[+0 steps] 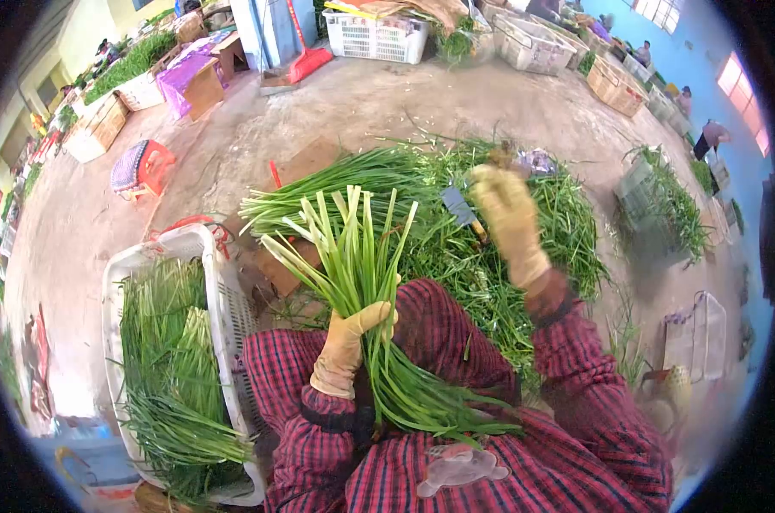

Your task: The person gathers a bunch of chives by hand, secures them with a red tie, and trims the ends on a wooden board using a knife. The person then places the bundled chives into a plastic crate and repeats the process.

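While only the head view shows this moment, every line below reads from it, with clock directions taken from the frame's centre.

Left hand (346,346): gloved, at about 6 o'clock, fingers curled tight around a bunch of green chives (362,274) at its waist; a grip there seems meant to keep the stalks together while both ends stay free.

Bunch of green chives: stands nearly upright, cut tips fanning toward 12 o'clock, the lower ends trailing across the lap toward 5 o'clock.

Right hand (509,218): gloved, raised at 2 o'clock, well apart from the bunch; fingers wrapped shut around the handle of a small knife (460,208), whose blade points toward 11 o'clock, away from the body.

Small knife: held up over the loose heap, clear of the bunch, probably so the blade touches nothing while the other hand gathers.

Loose heap of chives (490,248): spread on the floor from 12 to 3 o'clock, just behind the raised bunch, within reach of both hands.

White crate (225,299): at 8 o'clock, just beside the left knee, with laid chives inside, tips mostly lying one way.

Plaid sleeves and lap (490,462): fill 5 to 7 o'clock and hide the bunch's root ends in part.

Red stool (144,167): at 10 o'clock on the concrete floor, well apart.

Broom (306,60): near 12 o'clock, beside more crates.

Other people: small figures at 2 o'clock along the blue wall, far from the hands.

In the way: the bunch's own leaves screen the floor right before the knees.
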Tool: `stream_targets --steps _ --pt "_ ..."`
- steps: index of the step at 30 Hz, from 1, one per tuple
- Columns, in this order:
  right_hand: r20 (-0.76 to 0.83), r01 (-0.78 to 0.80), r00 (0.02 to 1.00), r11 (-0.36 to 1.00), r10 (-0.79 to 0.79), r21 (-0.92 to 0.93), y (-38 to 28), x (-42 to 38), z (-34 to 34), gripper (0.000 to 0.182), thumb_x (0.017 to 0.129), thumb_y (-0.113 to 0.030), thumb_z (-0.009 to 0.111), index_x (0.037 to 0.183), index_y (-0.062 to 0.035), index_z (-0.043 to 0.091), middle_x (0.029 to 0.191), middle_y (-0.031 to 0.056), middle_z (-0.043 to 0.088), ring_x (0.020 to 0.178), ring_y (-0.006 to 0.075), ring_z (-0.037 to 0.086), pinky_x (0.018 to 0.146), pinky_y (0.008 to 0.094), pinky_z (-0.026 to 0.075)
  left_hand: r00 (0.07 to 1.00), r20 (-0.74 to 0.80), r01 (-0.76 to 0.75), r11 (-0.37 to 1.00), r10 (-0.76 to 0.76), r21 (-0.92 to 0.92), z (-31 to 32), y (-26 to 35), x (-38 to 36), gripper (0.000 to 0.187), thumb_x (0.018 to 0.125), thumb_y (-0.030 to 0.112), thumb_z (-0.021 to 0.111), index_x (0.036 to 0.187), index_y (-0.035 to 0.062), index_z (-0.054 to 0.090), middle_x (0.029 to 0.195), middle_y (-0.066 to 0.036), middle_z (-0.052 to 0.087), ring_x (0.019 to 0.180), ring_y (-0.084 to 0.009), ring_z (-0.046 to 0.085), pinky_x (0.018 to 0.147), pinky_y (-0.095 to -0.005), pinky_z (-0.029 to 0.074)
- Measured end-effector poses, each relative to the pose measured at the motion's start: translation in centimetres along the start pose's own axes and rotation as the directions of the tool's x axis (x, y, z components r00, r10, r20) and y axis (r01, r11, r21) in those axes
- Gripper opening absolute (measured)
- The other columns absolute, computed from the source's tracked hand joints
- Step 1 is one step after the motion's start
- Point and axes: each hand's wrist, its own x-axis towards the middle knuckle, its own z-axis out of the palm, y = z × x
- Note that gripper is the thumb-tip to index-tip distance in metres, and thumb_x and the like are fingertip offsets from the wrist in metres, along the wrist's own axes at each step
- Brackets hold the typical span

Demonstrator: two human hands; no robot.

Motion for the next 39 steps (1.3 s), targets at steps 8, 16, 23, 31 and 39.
stream_targets --steps 8,16,23,31,39 --pt "0.566 0.324 0.798 0.939 -0.205 -0.118 -7.1 -2.1 5.5 0.011 0.082 -0.019 0.072 0.088 -0.0098 0.071 0.079 0.0074 0.063 0.074 0.0248 0.062 0.067 0.0329 0.05 0.995 -0.102 0.01 1.0 -0.008 0.019 -0.9 -0.6 0.3 0.032 0.079 0.013 0.077 0.106 0.0014 0.064 0.08 -0.007 0.067 0.063 -0.015 0.063 0.052 -0.0258 0.049" --pt "0.447 -0.466 0.885 0.24 0.13 0.852 -2.7 -1.2 0.5 0.013 0.098 -0.014 0.056 0.093 -0.0027 0.06 0.076 -0.0011 0.049 0.062 0.0081 0.042 0.056 0.0237 0.037 0.999 -0.033 -0.035 0.999 0.034 -0.031 -0.7 0.1 0.0 0.044 0.08 0.01 0.076 0.12 -0.0013 0.062 0.085 -0.005 0.067 0.063 -0.0139 0.061 0.054 -0.0252 0.048" --pt "0.671 -0.627 0.633 0.764 0.386 0.152 -2.1 -3.1 2.3 0.041 0.097 -0.025 0.06 0.13 -0.0013 0.056 0.115 0.0057 0.067 0.102 0.0133 0.062 0.085 0.028 0.049 1.0 -0.006 -0.023 0.998 0.022 -0.056 -0.8 -0.1 0.1 0.041 0.079 0.009 0.074 0.117 -0.0018 0.064 0.083 -0.006 0.067 0.062 -0.0137 0.061 0.054 -0.0248 0.048" --pt "0.89 -0.725 0.444 0.624 0.099 0.293 -5.4 -5.1 9.1 0.048 0.088 -0.02 0.072 0.13 -0.0008 0.056 0.116 0.0102 0.066 0.109 0.0205 0.061 0.098 0.0354 0.046 0.996 -0.009 0.09 0.974 -0.09 0.206 0.3 -0.5 -0.3 0.03 0.081 0.014 0.075 0.105 0.0035 0.061 0.081 -0.007 0.067 0.066 -0.018 0.065 0.06 -0.0295 0.053" --pt "0.87 -0.817 0.454 0.479 0.19 0.322 -5.4 -5.4 10.1 0.04 0.089 -0.019 0.07 0.121 0.002 0.058 0.101 0.0103 0.068 0.095 0.0195 0.065 0.089 0.0342 0.05 0.998 0.05 0.017 0.903 -0.043 0.429 -2.6 1.1 -1.7 0.045 0.088 0.02 0.072 0.125 0.0018 0.055 0.107 -0.01 0.066 0.097 -0.0198 0.064 0.086 -0.0316 0.052"
